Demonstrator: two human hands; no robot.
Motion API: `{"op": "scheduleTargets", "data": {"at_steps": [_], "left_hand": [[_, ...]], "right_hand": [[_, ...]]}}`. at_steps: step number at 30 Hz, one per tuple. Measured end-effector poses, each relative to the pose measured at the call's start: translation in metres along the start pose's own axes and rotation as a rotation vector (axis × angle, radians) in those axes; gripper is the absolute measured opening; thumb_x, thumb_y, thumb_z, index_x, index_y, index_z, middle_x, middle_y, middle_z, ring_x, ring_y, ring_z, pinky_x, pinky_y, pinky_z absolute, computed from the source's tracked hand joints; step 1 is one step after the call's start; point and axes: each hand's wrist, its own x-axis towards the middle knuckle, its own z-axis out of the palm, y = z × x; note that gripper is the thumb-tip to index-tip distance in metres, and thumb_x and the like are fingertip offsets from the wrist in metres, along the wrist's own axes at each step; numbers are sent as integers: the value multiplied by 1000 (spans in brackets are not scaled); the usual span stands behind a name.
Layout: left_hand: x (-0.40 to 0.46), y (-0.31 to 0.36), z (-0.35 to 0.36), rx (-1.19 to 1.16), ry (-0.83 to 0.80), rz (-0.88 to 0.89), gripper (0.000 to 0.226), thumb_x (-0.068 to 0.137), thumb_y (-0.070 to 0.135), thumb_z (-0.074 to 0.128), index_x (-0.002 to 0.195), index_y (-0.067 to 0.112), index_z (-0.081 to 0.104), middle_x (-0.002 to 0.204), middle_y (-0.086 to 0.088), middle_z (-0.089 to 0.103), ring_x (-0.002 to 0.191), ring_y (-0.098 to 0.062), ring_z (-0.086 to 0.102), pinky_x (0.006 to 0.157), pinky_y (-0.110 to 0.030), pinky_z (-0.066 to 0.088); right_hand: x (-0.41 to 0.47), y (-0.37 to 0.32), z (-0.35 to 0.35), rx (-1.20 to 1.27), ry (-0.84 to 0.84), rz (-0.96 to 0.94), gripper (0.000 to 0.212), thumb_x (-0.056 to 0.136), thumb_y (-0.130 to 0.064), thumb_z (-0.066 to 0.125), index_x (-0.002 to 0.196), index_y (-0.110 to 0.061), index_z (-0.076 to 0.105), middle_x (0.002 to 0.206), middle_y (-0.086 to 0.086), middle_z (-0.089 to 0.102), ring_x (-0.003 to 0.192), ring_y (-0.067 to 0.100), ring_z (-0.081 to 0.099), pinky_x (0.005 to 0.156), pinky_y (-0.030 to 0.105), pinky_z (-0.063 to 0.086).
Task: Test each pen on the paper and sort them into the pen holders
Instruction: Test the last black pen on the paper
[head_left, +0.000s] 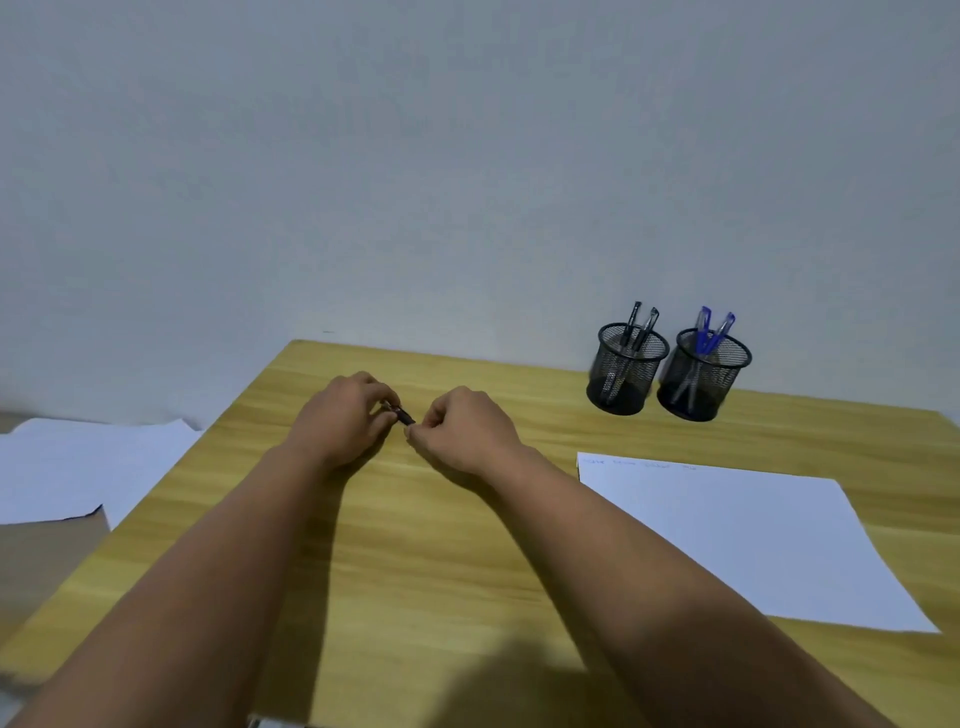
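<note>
Pinching a small dark pen (402, 415) between them, both hands meet over the middle of the wooden table (447, 561). The left hand (345, 418) has its fingers curled tight around one end, and the right hand (465, 434) nips the other end with thumb and fingertips pressed together. Only a short dark stretch of the pen shows in the gap between the two hands; the rest is hidden inside the fists, so whether the cap is on or off I cannot tell.

Over to the right, a white sheet of paper (748, 540) lies flat on the table, with a faint row of scribbles (639, 464) along its far edge. Beyond it, near the wall, two black mesh pen holders stand upright side by side, just about touching. The left holder (626, 376) carries two black pens (640, 322), leaning. The right holder (701, 382) carries two blue pens (714, 327), leaning too. Both holders sit well apart from the hands.

Off the table's left edge, more white sheets (88, 467) lie on a lower surface, blurred.
</note>
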Motion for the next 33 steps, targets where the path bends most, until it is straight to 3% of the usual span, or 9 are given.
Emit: {"op": "scheduleTargets", "data": {"at_steps": [4, 9, 12, 15, 18, 22, 25, 28, 33], "left_hand": [[-9, 11, 2, 15, 49, 34, 14, 94, 36, 66, 103, 27, 72, 103, 6, 67, 95, -21, 60, 77, -42, 53], [-19, 43, -1, 91, 43, 112, 18, 95, 40, 63, 105, 26, 68, 100, 7, 65, 92, -19, 60, 73, -38, 50], [-23, 70, -2, 76, 77, 194, 26, 95, 42, 56, 110, 25, 70, 99, 7, 63, 91, -19, 60, 70, -37, 49], [-20, 103, -8, -25, 93, 226, 20, 99, 36, 56, 110, 24, 68, 101, 6, 65, 94, -22, 63, 71, -37, 50], [-18, 149, -17, -198, 141, 225, 12, 100, 32, 56, 108, 24, 60, 100, 7, 71, 90, -21, 65, 73, -40, 53], [-19, 207, -22, -464, 191, 227, 11, 102, 33, 57, 107, 23, 59, 92, 7, 71, 81, -14, 63, 68, -33, 48], [-19, 238, -26, -757, 35, 114, 22, 104, 37, 52, 98, 17, 60, 85, -3, 72, 70, -8, 62, 67, -27, 44], [-21, 262, -26, -970, -200, 30, 37, 108, 41, 40, 89, 14, 56, 82, -4, 71, 76, -11, 65, 80, -35, 47], [-24, 288, -15, -1069, -339, -24, 38, 109, 41, 36, 88, 17, 56, 81, -1, 68, 87, -18, 64, 92, -41, 49]], "right_hand": [[-5, 9, -10, -117, -35, -31, 7, 94, -29, 69, 88, -25, 71, 98, -4, 75, 93, 23, 69, 75, 34, 56], [-17, 26, -48, -27, -75, -29, 5, 96, -26, 68, 93, -22, 69, 98, -1, 72, 93, 23, 69, 84, 40, 59], [-29, 36, -86, 212, -50, -2, 4, 94, -13, 77, 90, -11, 76, 81, 2, 74, 71, 18, 70, 72, 35, 62], [-52, 42, -126, 557, 51, 76, 14, 94, -8, 78, 102, 3, 78, 78, 5, 75, 56, 11, 65, 49, 20, 44], [-71, 51, -149, 832, 148, 146, 16, 97, -21, 77, 103, -6, 76, 79, 3, 73, 56, 11, 59, 53, 23, 39], [-83, 65, -163, 920, 281, 153, 26, 106, -30, 65, 93, -10, 74, 67, -2, 60, 49, 10, 48, 49, 23, 36], [-90, 78, -175, 1038, 364, 172, 31, 109, -29, 58, 89, -10, 70, 60, -3, 52, 46, 10, 42, 45, 21, 33], [-96, 92, -182, 1099, 392, 208, 33, 110, -30, 56, 84, -13, 66, 60, -2, 49, 47, 12, 40, 43, 19, 30], [-102, 114, -180, 1176, 455, 341, 34, 110, -28, 52, 79, -15, 58, 53, -3, 37, 39, 10, 29, 45, 21, 22]]}}
